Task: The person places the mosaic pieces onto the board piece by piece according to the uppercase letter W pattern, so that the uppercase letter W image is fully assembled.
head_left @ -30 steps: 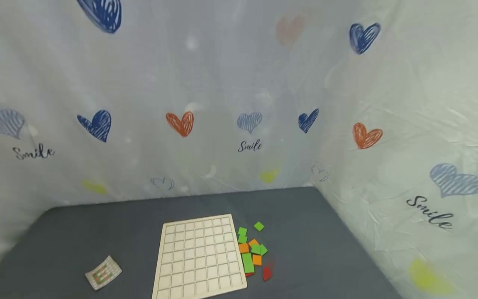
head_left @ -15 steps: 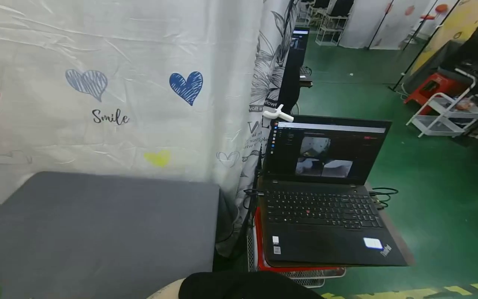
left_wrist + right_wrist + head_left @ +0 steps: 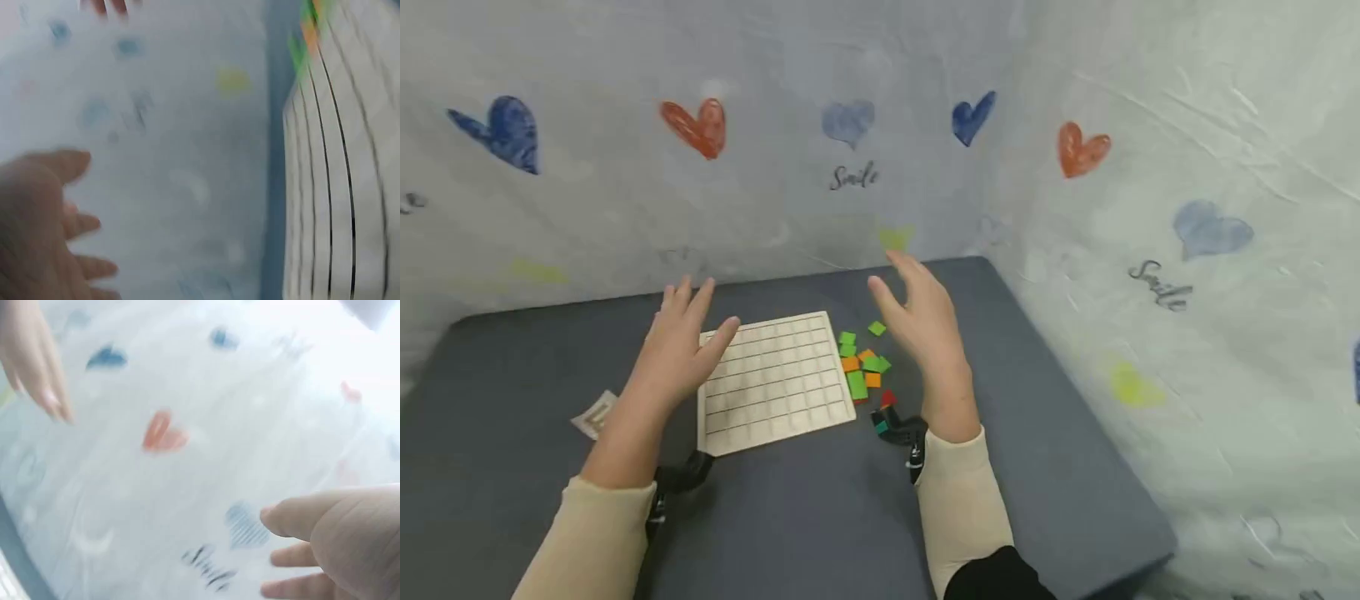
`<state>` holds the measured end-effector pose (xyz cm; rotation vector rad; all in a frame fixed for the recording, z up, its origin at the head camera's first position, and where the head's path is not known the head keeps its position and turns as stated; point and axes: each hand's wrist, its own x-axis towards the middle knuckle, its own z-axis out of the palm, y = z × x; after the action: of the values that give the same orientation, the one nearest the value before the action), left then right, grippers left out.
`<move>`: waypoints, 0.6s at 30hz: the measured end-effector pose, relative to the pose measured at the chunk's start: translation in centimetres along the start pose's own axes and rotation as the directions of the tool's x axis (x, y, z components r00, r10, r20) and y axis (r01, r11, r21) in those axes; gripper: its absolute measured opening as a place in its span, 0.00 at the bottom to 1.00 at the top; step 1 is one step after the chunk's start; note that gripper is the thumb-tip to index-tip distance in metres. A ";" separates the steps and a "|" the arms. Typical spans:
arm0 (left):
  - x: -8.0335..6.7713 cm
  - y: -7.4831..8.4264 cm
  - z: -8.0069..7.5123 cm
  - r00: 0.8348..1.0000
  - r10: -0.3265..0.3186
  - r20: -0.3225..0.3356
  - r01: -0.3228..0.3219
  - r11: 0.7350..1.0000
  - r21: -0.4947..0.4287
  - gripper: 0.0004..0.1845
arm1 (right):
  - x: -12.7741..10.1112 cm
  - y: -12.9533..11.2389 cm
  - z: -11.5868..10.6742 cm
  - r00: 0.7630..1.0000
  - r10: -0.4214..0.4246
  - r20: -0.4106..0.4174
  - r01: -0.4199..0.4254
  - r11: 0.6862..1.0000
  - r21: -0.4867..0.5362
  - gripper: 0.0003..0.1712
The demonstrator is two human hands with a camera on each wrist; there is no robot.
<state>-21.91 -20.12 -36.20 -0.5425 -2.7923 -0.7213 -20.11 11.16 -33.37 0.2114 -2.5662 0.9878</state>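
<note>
Head view: both the left hand (image 3: 673, 350) and right hand (image 3: 925, 329) are held raised with fingers spread, empty, the gridded board (image 3: 771, 381) between them, coloured tiles (image 3: 861, 367) beneath the right fingertips, best pinched singly.

A dark grey table (image 3: 790, 508) fills the lower part of the head view. White cloth sheets (image 3: 1187, 125) hang behind the table and along its right side, meeting at its far right corner. The sheets carry a print of blue (image 3: 972, 117), red (image 3: 698, 127) and pale yellow hearts (image 3: 897, 237), with the word "Smile" (image 3: 853, 177) above the table's back edge. The fabric is creased and evenly lit. Both wrist views are blurred and show the same printed cloth (image 3: 187, 456).
</note>
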 end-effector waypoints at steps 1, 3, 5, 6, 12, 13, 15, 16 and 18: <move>0.6 -1.6 0.2 0.999 -0.047 -0.009 0.047 0.998 0.033 0.40 | 0.7 0.9 0.8 1.000 0.003 -0.009 -0.003 1.000 -0.027 0.33; 0.9 -4.7 0.8 0.990 -0.134 -0.037 0.137 0.985 0.104 0.40 | 2.1 2.2 3.4 0.999 -0.032 0.007 0.032 0.993 -0.110 0.33; 1.3 -5.7 3.3 0.983 -0.180 -0.041 0.184 0.972 0.149 0.41 | 2.0 5.1 5.0 0.997 -0.029 0.066 0.043 0.975 -0.217 0.34; 1.3 -6.0 4.5 0.979 -0.198 -0.046 0.203 0.962 0.182 0.41 | 1.8 6.4 5.7 0.994 -0.009 0.105 0.036 0.964 -0.262 0.36; 1.8 -6.2 8.3 0.960 -0.259 -0.107 0.280 0.903 0.326 0.40 | 0.8 11.7 7.2 0.972 0.120 0.203 -0.035 0.924 -0.382 0.40; 2.0 -6.0 8.5 0.958 -0.260 -0.118 0.285 0.899 0.333 0.40 | 0.7 12.1 7.1 0.973 0.116 0.199 -0.031 0.921 -0.388 0.40; 2.8 -5.2 9.0 0.960 -0.256 -0.110 0.279 0.900 0.336 0.41 | 0.5 13.0 6.3 0.977 0.121 0.176 -0.039 0.911 -0.410 0.40; 3.2 -4.9 9.2 0.961 -0.257 -0.101 0.276 0.901 0.335 0.41 | 0.5 13.3 6.0 0.979 0.118 0.165 -0.038 0.906 -0.421 0.40; 3.8 -4.1 9.4 0.963 -0.257 -0.087 0.271 0.906 0.325 0.41 | 0.6 13.6 5.4 0.982 0.112 0.151 -0.036 0.900 -0.435 0.40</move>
<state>-28.04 -17.66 -44.90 -0.0841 -2.8881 -0.2810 -25.93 17.68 -45.14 0.0780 -2.8921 0.4137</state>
